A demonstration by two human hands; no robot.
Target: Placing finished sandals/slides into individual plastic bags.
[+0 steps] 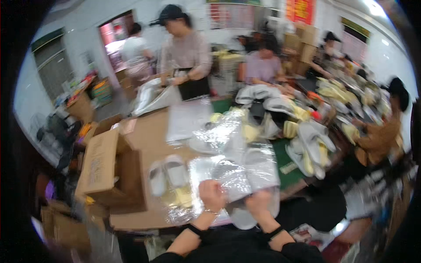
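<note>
My left hand point(213, 196) is curled like a loose fist at the near edge of a clear plastic bag point(234, 182); its fingertips are blurred, and I cannot tell whether they pinch the film. My right hand point(258, 202) is bent inward at the same edge, just beside the left but apart from it; its grip, too, I cannot tell. The bag lies in front of me on the near side of the table, glossy and creased, with pale shapes under its film. A pale rounded slipper end point(243, 219) shows below and between my hands. A thin bracelet point(211, 212) circles my left wrist, and a black band point(274, 232) my right.

To the left of the bag, a pair of white slippers point(168, 173) lies near yellow padding point(179, 197), on a cardboard sheet point(147, 136). Farther left stands an open cardboard box point(100, 166). At right, grey slippers point(311, 142) are heaped on a green table surface point(283, 153). Across the table, a co-worker point(184, 57) in a dark cap handles a white sheet-like bag point(153, 98).
</note>
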